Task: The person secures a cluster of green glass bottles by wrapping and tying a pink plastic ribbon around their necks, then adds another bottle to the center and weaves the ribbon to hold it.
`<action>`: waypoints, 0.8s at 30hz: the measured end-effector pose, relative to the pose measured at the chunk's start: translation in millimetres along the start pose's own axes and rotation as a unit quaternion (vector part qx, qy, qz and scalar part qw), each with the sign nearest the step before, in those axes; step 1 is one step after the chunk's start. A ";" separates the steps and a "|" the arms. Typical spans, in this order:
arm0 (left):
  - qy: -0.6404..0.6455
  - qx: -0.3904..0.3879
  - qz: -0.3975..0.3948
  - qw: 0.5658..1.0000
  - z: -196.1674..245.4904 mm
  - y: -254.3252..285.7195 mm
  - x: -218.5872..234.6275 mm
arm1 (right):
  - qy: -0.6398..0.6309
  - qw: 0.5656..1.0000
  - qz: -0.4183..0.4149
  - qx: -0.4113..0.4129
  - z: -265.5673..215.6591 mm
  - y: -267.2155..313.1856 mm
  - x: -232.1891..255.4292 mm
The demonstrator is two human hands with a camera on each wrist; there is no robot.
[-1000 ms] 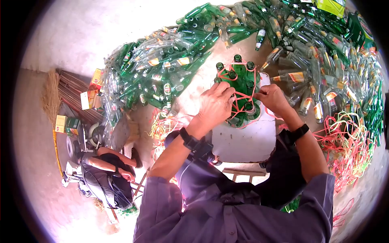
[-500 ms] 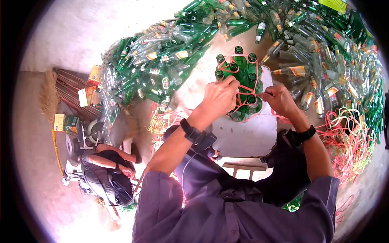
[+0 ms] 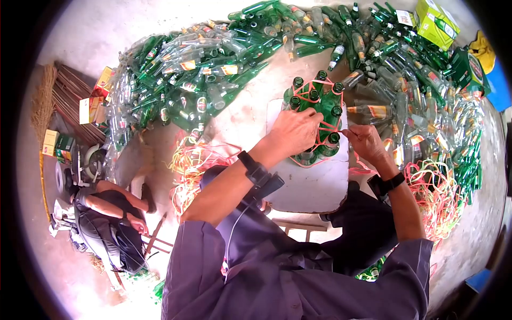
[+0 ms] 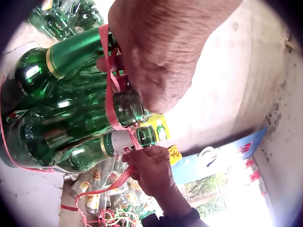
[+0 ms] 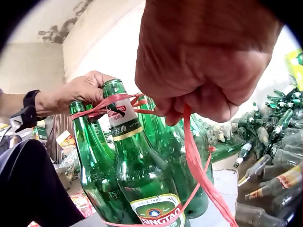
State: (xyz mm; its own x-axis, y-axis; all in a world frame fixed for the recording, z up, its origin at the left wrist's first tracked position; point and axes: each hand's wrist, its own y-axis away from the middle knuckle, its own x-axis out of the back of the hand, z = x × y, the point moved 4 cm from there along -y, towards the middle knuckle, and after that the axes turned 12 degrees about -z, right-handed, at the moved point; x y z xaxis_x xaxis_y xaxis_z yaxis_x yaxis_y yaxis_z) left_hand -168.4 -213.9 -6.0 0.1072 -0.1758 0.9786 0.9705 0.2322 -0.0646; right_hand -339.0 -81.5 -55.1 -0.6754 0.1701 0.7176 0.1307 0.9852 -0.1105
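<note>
Several green beer bottles stand upright in a tight bundle on a small white-topped stool. Pink plastic strap criss-crosses their necks, and a band rings the lower bodies. My left hand curls over the near-left necks, gripping strap there; its fingertips are partly hidden among the bottles in the left wrist view. On the other side, my right hand pinches the strap between thumb and curled fingers, just beside a labelled neck. The strap runs taut from the necks to that hand, and a loose tail hangs below it.
Heaps of green and clear bottles lie behind and to the right. Tangled pink and yellow straps lie right of the stool, more at its left. Another person sits at the left, near a straw broom.
The head view has swung slightly to the right. My left hand has settled lower over the near necks, while my right hand keeps its pinch on the strap, drawn a little outward.
</note>
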 end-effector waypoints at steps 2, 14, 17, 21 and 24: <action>0.003 -0.009 0.015 1.000 -2.4 0.8 -0.9 | 0.024 1.000 -0.011 0.002 -2.5 0.3 1.7; 0.024 0.004 -0.006 1.000 -3.2 1.5 -2.3 | 0.222 0.970 -0.059 0.082 -40.9 0.4 36.4; 0.016 0.012 -0.013 1.000 -1.6 0.7 -1.0 | 0.324 0.933 -0.091 0.128 -56.4 -7.5 44.9; 0.024 0.001 -0.006 1.000 -1.7 0.8 -4.0 | 0.436 0.863 -0.123 0.222 -92.9 -34.5 51.4; 0.014 -0.002 -0.010 1.000 -1.4 -1.1 -4.9 | 0.465 0.828 -0.181 0.255 -90.7 -61.6 44.4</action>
State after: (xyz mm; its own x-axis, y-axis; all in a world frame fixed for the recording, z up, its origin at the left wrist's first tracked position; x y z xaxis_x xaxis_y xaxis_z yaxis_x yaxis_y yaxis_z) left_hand -169.7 -214.6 -11.0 0.0930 -0.2077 0.9738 0.9734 0.2245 -0.0451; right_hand -311.3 -136.3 46.0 0.2783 0.0068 0.9605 -0.4428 0.8883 0.1220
